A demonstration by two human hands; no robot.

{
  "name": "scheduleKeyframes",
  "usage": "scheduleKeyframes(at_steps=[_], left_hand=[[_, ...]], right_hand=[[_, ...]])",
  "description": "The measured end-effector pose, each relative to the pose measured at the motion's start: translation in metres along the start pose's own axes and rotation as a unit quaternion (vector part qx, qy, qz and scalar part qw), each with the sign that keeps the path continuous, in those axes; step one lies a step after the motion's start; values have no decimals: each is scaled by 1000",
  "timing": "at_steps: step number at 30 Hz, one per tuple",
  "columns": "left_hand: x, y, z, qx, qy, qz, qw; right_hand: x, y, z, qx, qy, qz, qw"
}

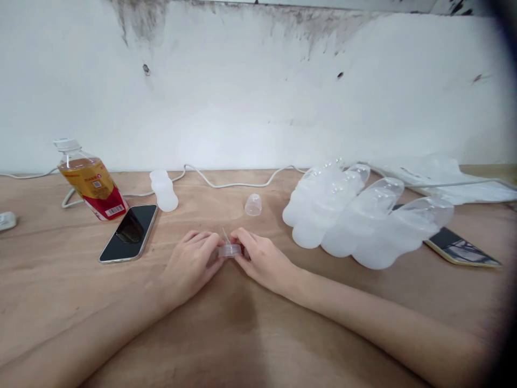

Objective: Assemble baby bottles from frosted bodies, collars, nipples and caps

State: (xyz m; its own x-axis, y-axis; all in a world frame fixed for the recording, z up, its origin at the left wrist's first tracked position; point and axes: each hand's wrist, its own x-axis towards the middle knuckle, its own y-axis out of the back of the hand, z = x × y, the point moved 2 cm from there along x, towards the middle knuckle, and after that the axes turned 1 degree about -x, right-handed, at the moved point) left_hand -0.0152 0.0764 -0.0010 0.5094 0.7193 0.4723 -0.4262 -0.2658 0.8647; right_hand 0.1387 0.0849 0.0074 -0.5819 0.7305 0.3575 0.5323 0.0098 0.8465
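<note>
Between the fingertips of both hands is a clear plastic ring-shaped cap (230,250), with a thin clear stem rising from its middle. My left hand (193,263) pinches its left side, and my right hand (263,261) grips its right side. Both hands are low over the wooden table (194,345). A small clear dome-shaped cover (253,205) stands just beyond my right hand. Farther back to the left, a frosted white plastic bottle (163,191) with a narrowed waist appears to have no cap on it.
Several frosted bottles (343,226) sit bunched together on the right, a phone (464,248) partly behind them. Left are a phone (129,234) and a drink bottle (95,186). A white cable (238,185) runs along the wall; a plastic bag (444,180) lies back right.
</note>
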Motion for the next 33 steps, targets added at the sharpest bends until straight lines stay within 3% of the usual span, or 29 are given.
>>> scheduleKeyframes(at_steps=[10,17,22,27,33], left_hand=[[0,1,2,-20,19,12,1000],[-1,-6,0,-43,-14,29,999],[-1,-3,-2,-57,18,29,998],[1,7,2,-130,42,10,991],[-2,8,5,-127,23,15,992]], right_hand=[[-3,-3,-3,-29,49,-10,998],[-3,-8,-3,3,17,14,1000],[-3,-5,2,23,4,12,1000],[-2,2,5,8,55,24,998],[-4,1,-2,-71,103,53,991]])
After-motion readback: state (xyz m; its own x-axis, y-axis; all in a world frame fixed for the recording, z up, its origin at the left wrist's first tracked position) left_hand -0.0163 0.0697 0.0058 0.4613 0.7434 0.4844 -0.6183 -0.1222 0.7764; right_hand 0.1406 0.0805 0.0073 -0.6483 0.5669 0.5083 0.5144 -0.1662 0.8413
